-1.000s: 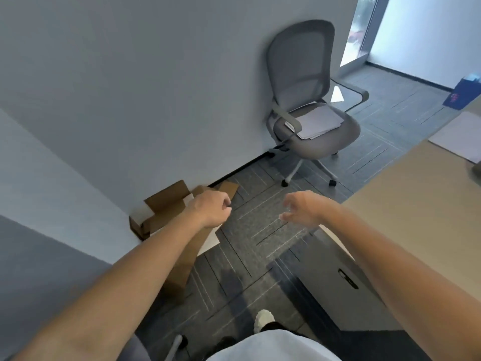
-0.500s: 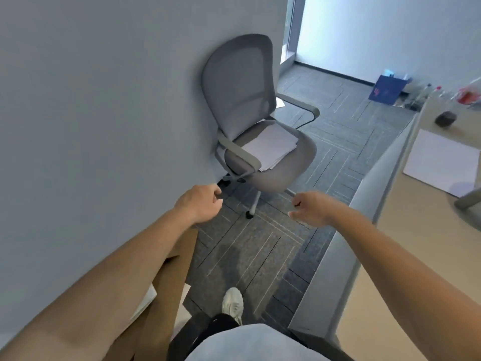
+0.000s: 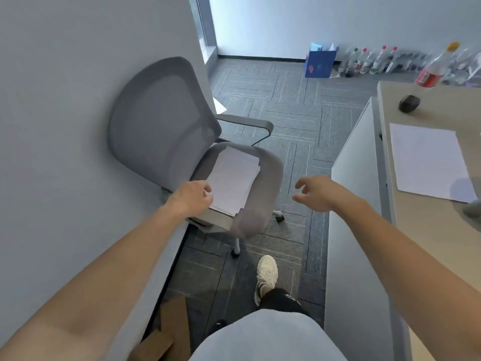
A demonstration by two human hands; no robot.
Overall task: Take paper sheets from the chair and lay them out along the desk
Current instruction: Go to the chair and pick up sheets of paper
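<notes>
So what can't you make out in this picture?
Head view:
Left hand: fingertips hidden by its own back; contact with the white paper stack on the grey mesh chair unclear.
Clear plastic bottles along the far wall: blurred, labels unreadable.
Beige desk: cut off by the right edge.

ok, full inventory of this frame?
chair: 1, grey, against the wall
papers: 1 loose stack, white, on the chair seat
desk: 1, tan, opposite the chair
sheet: 1, white, flat on the desk
dark object: 1, black, far end of the desk
bottle: 1, clear with red label, far end of the desk
floor bottles: a row, too blurred to count, along the far wall
bag: 1, blue, beside the floor bottles
cardboard: 1, brown, on the floor by the wall
shoe: 1, white, on the carpet
left hand: at the papers' near corner, grip unclear
right hand: fingers spread, in the air between chair and desk
</notes>
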